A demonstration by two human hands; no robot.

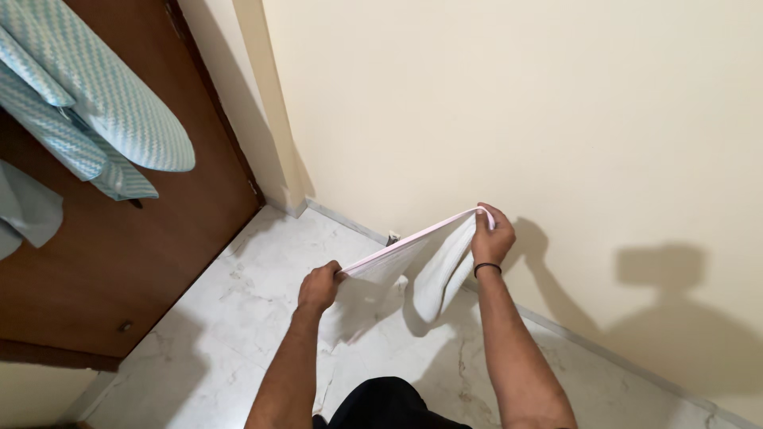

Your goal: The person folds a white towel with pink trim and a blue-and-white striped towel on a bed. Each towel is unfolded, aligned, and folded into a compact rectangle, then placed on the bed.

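A white cloth (413, 274) with a thin pink edge is stretched taut between my two hands, and its loose part hangs down below them. My left hand (319, 287) grips one corner at the lower left. My right hand (493, 236), with a black band on the wrist, pinches the other corner higher up, close to the cream wall (517, 103). Both arms reach out over the white marble floor (238, 318).
A brown wooden door (119, 254) stands at the left, with light blue patterned clothes (103, 111) hanging on it. A pale skirting strip (604, 349) runs along the wall's foot. My shadow falls on the wall at the right.
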